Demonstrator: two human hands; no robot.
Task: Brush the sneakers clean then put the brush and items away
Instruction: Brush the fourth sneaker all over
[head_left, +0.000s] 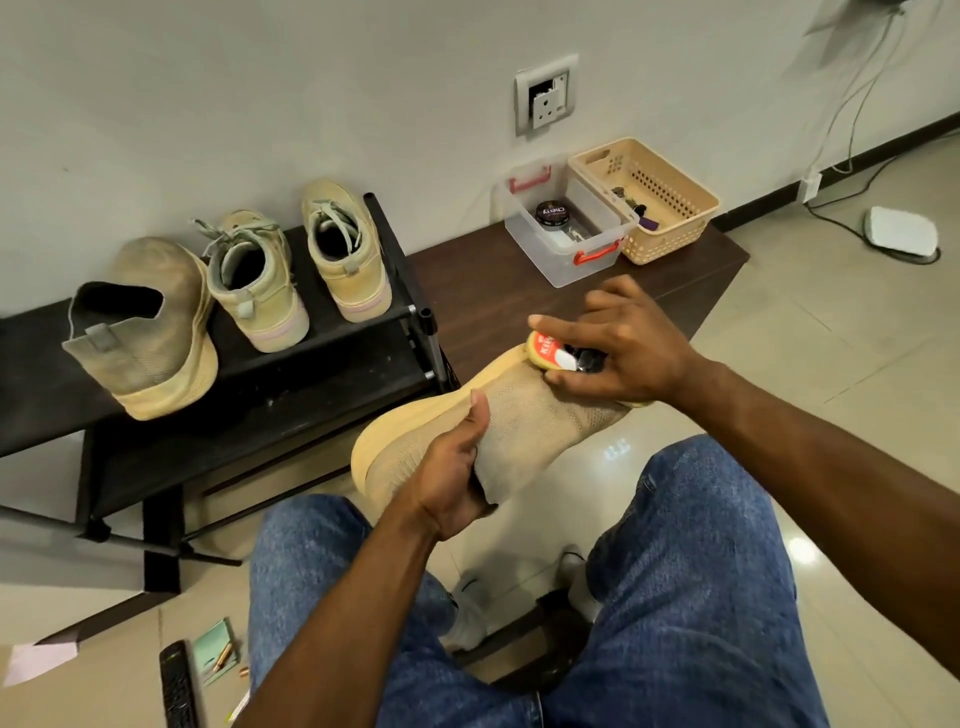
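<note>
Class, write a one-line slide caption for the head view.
Left hand holds a tan sneaker while right hand presses a brush against it.

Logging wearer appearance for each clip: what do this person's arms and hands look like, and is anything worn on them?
Both arms are bare to as far up as the frame shows: no sleeves in view. The left hand and right hand wear no gloves, and no rings, watch or wristbands are visible. Blue denim jeans cover the legs below.
</note>
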